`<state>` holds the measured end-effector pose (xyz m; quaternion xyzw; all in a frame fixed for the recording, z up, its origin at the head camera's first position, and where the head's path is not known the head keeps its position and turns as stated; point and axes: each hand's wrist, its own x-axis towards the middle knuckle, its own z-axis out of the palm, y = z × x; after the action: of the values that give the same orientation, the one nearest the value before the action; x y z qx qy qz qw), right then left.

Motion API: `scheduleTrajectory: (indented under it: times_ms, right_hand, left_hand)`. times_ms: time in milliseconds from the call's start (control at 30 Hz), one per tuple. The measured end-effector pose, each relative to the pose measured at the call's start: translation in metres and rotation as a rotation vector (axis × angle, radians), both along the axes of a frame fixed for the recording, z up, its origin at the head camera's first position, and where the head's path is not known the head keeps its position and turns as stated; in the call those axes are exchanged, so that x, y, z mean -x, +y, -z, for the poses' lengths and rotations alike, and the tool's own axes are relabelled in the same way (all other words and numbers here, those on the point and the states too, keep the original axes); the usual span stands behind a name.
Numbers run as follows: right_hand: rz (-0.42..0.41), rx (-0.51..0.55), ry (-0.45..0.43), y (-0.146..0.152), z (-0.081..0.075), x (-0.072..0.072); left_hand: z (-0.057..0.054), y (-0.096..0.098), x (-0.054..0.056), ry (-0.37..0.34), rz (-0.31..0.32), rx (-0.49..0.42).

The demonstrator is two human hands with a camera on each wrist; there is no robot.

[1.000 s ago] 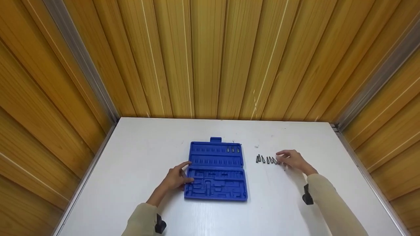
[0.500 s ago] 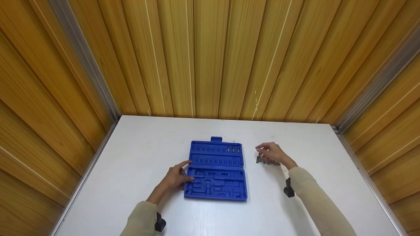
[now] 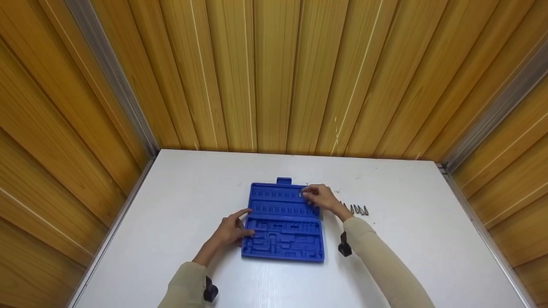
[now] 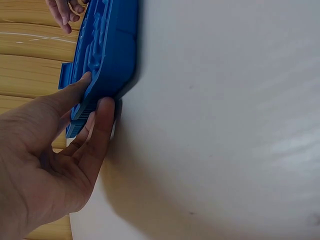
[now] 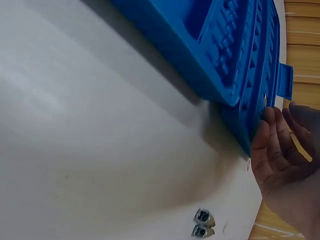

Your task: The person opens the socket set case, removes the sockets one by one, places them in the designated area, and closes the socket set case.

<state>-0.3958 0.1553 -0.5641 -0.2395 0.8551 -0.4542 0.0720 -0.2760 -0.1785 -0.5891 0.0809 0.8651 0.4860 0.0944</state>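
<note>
A blue plastic tool case [image 3: 282, 252] lies unfolded on the white table. My left hand [image 3: 231, 231] holds its left side, the thumb over the rim and the other fingers against the outer wall, as the left wrist view shows. My right hand [image 3: 322, 197] reaches over the upper right corner of the case, its bent fingertips close to the top row of slots. Beside those fingertips a small metal socket bit [image 3: 300, 193] sits in a slot. The fingers cover the slots to its right; I cannot tell whether they pinch a piece.
Several loose socket bits [image 3: 356, 209] lie in a row right of the case, partly behind the right wrist. Two socket bits [image 5: 202, 223] show square-holed ends in the right wrist view. A latch tab [image 3: 284, 181] juts from the case's far edge. Wood-patterned walls [image 3: 274, 85] enclose the table.
My right hand has moved left from the right end of the row of socket bits, over the row, to the case's upper right corner. My left hand has stayed on the case.
</note>
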Motion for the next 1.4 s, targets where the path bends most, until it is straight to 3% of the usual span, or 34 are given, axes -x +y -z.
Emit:
scheduleTrajectory:
  times_ms: [133, 333, 500, 800, 1033, 1233, 1400]
  right_hand:
    - [0.089, -0.068, 0.029, -0.01, 0.003, 0.0]
    - [0.286, -0.279, 0.043, -0.027, 0.012, -0.001]
    - [0.348, -0.351, 0.03, -0.039, 0.013, -0.001]
    - [0.315, -0.383, -0.017, -0.04, 0.006, 0.0]
    - [0.331, -0.316, -0.044, -0.038, 0.007, -0.001]
    - [0.323, -0.3, -0.014, -0.036, 0.011, 0.0]
    - [0.318, -0.217, -0.03, -0.035, 0.013, -0.001]
  left_hand:
    - [0.0, 0.003, 0.001, 0.015, 0.013, 0.011]
    - [0.002, 0.001, -0.001, 0.026, 0.025, 0.004]
    - [0.0, -0.003, -0.004, 0.015, 0.002, -0.015]
    - [0.0, -0.003, -0.005, 0.012, 0.01, -0.031]
    - [0.002, -0.002, -0.003, 0.015, 0.02, -0.049]
    - [0.001, -0.002, -0.002, -0.008, 0.007, -0.058]
    - [0.0, -0.001, -0.001, -0.005, 0.001, -0.032]
